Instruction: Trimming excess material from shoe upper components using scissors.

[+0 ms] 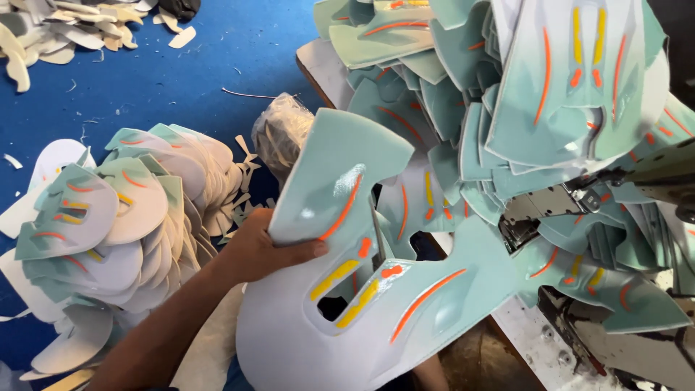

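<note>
Left hand (pixel 264 250) grips pale-green foam shoe-upper panel with orange and yellow stripes (pixel 362 289) at its 9 o'clock edge; long axis runs 11-to-5. Right hand unseen.

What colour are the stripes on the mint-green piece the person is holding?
Orange and yellow stripes on the pale mint-green piece, gripped by the left hand. The head view shows it.

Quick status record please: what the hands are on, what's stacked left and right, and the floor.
left hand: grips the edge of a mint-green shaped panel with orange and yellow stripes and a cut-out
right hand: not in view
left stack: fanned pile of similar panels on the floor
right pile: heaped panels on a table
floor: blue, with offcut scraps at top left
bag: clear plastic, holds scraps
</note>
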